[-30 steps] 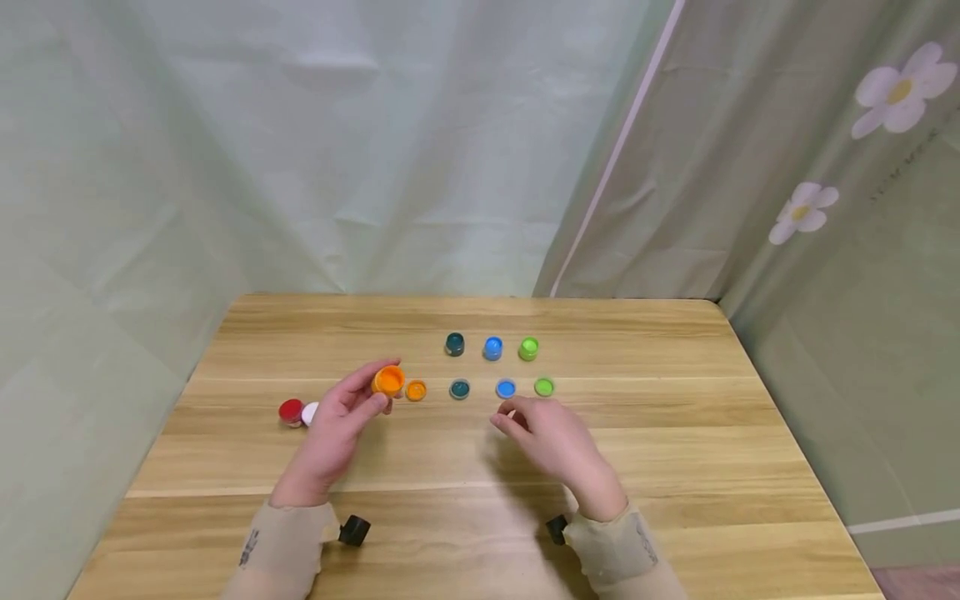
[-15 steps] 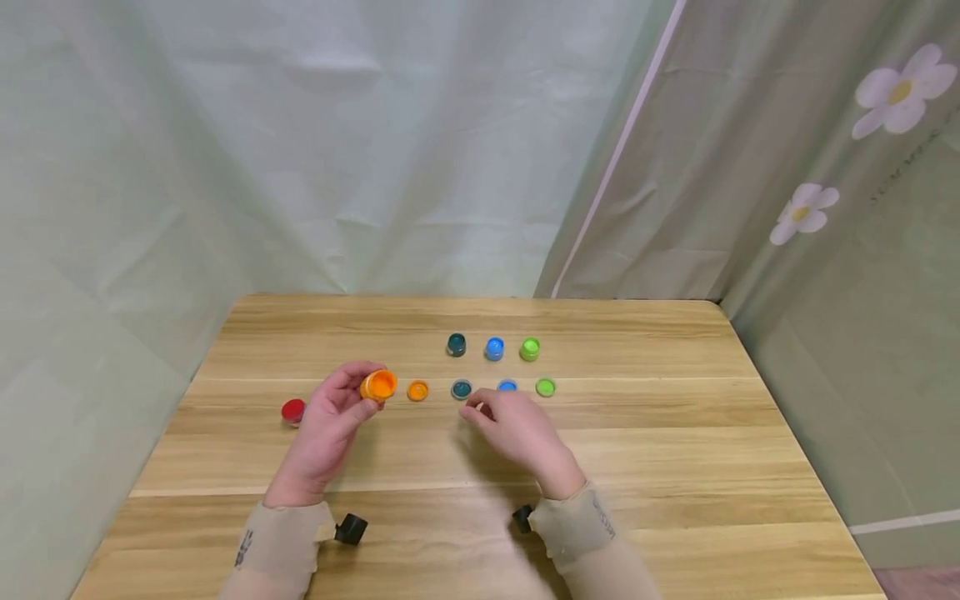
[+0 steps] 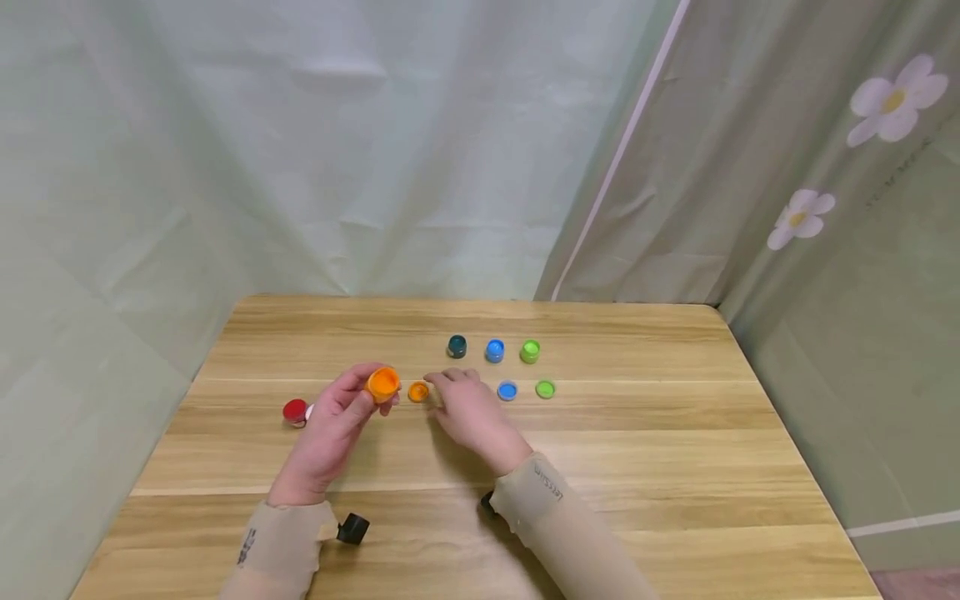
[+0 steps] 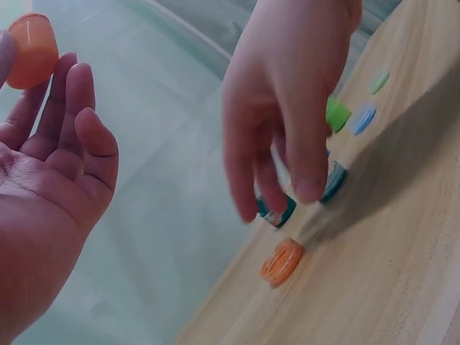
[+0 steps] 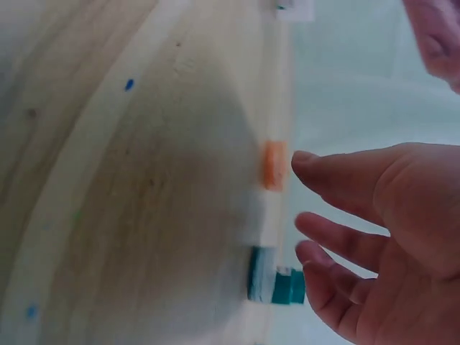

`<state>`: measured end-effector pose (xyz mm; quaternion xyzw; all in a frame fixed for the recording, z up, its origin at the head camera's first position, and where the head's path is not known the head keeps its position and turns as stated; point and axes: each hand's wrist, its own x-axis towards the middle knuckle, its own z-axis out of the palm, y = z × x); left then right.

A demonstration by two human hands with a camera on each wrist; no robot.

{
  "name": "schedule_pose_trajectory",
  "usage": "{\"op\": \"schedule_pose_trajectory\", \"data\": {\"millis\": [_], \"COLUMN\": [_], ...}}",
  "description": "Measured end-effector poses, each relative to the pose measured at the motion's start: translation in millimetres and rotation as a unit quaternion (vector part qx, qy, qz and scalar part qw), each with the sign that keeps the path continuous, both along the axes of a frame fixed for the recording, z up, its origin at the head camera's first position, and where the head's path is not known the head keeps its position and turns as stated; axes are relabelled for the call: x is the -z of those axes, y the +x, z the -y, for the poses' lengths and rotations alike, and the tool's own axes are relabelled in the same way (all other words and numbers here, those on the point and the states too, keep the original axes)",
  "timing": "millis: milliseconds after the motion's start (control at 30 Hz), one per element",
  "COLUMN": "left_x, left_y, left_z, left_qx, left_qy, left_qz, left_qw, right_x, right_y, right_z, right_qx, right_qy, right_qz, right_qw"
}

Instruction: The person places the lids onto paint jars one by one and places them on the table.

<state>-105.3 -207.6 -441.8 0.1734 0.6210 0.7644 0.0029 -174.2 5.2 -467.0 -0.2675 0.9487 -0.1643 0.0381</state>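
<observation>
Left hand (image 3: 330, 429): thumb and fingers pinch the orange pot (image 3: 383, 384).
Orange pot: small, rounded, bright orange inside, its mouth tipped toward the head camera; raised off the table at the fingertips, partly behind the thumb in the left wrist view.
White object (image 3: 309, 412): mostly hidden behind the left hand.
Right hand (image 3: 474, 415): fingers parted, gripping nothing, just beside the orange lid (image 3: 418, 392).
Teal lid (image 4: 335, 181): hidden by the right hand in the head view.

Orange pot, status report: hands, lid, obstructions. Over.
Left hand holds orange pot, uncapped. Right hand empty, near orange lid. Nothing visible between hand and lid.
</observation>
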Motion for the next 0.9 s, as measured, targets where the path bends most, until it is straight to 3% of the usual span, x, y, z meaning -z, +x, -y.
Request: {"op": "schedule_pose_trajectory", "data": {"millis": [200,400,700,900], "left_x": [1.6,0.8,0.4,-0.8], "left_y": [-1.3,-1.8,-1.2,-1.1], "left_z": [-4,-6,-7,-8], "left_qx": [-0.002,-0.015,-0.024,-0.024], "left_qy": [-0.012,-0.022,-0.023,-0.031], "left_qz": [0.004,0.023,0.038,0.057], "left_qw": [0.9999,0.9994,0.9987,0.9976], "right_x": [8.0,12.1,8.6,6.7], "right_y": [-6.7,-3.9,0.5,16.4], "right_z": [18,25,27,12], "right_qx": [-0.019,-0.027,-0.028,0.001], "right_qy": [0.064,0.100,0.089,0.001], "right_qz": [-0.032,-0.045,-0.061,-0.008], "right_qw": [0.997,0.994,0.994,1.000]}}
